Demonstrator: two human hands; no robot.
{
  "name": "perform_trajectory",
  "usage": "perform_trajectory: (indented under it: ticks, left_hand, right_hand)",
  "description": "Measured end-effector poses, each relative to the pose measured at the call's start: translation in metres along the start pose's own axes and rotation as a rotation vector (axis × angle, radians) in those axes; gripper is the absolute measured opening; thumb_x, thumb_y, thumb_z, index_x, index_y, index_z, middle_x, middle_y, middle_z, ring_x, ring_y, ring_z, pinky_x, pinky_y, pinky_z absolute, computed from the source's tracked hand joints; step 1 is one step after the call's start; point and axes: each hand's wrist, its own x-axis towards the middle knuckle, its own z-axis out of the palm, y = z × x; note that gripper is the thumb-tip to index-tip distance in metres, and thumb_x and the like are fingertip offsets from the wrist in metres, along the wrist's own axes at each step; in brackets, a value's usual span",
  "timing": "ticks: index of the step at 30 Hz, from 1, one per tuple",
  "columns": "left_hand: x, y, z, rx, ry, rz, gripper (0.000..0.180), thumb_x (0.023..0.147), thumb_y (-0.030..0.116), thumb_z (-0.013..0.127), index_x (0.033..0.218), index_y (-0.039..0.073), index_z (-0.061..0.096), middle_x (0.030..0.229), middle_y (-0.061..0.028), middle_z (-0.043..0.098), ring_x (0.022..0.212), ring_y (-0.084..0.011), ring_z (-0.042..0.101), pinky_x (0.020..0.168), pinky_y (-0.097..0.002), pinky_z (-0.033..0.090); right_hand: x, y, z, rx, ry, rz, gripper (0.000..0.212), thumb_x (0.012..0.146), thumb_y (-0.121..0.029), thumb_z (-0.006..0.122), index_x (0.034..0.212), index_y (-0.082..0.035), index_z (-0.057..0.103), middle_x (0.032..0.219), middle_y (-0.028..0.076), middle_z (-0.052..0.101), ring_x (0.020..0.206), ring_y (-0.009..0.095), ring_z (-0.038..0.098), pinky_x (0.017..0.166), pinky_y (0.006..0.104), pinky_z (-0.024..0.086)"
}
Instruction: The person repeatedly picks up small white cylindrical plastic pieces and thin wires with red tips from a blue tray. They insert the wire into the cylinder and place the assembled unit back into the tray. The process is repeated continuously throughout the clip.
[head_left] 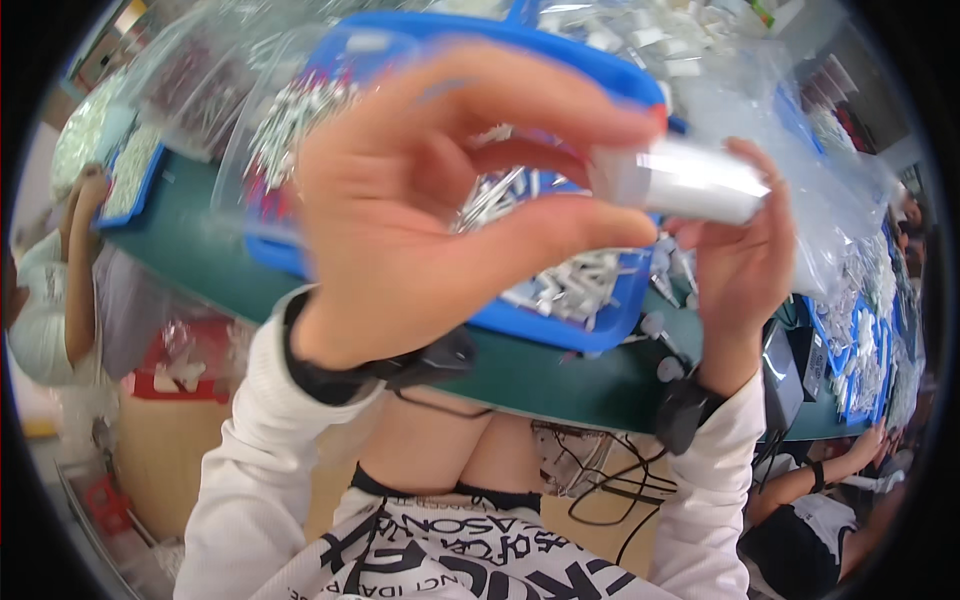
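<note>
A shiny white cylinder [690, 182], blurred by motion, lies almost level in front of me; its exact kind cannot be made out. My left hand [390, 215] is raised close to the camera, its thumb and forefinger pinching the cylinder's left end from below and above. At the other end my right hand [745, 265] holds it from behind, with fingertips showing past its right edge. Below them is a blue tray [595, 335] with many small white stick-like parts [570, 285], partly hidden by my left hand.
A clear bin [235, 170] of white and pink pieces stands on the green table [210, 255]. Loose white-capped parts [660, 330] lie right of the tray. Plastic bags [790, 200] crowd the right side. Other people work at left and right; cables [620, 490] hang below.
</note>
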Motion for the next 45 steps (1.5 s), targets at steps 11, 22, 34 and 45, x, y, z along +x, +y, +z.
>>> perform_trajectory:
  ticks: [11,22,34,45]
  left_hand:
    - [-0.226,0.141,-0.063,0.754,0.693,-0.519,0.025,0.069,-0.012,0.062,0.088,0.004,0.055,0.092,-0.0072,0.054,0.074,-0.0097,0.053,0.062,-0.0212,0.042]
    - [-0.429,-0.045,-0.098,0.891,-0.073,-1.58,0.04,0.072,0.028,0.069,0.101,0.002,0.061,0.094,-0.0172,0.065,0.083,-0.024,0.064,0.071,-0.0285,0.049]
    - [-0.121,0.101,-0.089,0.409,-0.517,-1.268,0.02,0.081,0.018,0.061,0.084,-0.001,0.064,0.072,-0.0118,0.063,0.067,-0.0188,0.062,0.059,-0.0276,0.046]
    - [-0.023,0.047,-0.014,0.797,-0.216,-0.467,0.018,0.074,0.004,0.064,0.09,-0.002,0.06,0.08,-0.0117,0.061,0.069,-0.021,0.061,0.06,-0.0279,0.047]
  right_hand:
    - [0.006,0.015,-0.017,-0.375,0.12,-0.15,0.02,0.088,-0.015,0.047,0.092,0.003,0.054,0.06,0.005,0.051,0.052,0.009,0.044,0.05,0.02,0.034]
    - [0.007,0.014,-0.01,-0.411,0.051,-0.132,0.031,0.093,-0.024,0.039,0.084,0.0,0.057,0.057,0.004,0.051,0.05,0.009,0.046,0.048,0.0206,0.035]
    - [0.017,0.003,0.04,-1.045,-0.614,-0.021,0.018,0.075,-0.012,0.06,0.089,-0.001,0.059,0.074,0.012,0.06,0.074,0.027,0.059,0.066,0.0358,0.046]
    - [0.028,0.026,0.039,-1.244,-0.559,-0.198,0.012,0.069,-0.017,0.067,0.076,-0.007,0.064,0.073,0.007,0.06,0.074,0.026,0.055,0.067,0.0363,0.043]
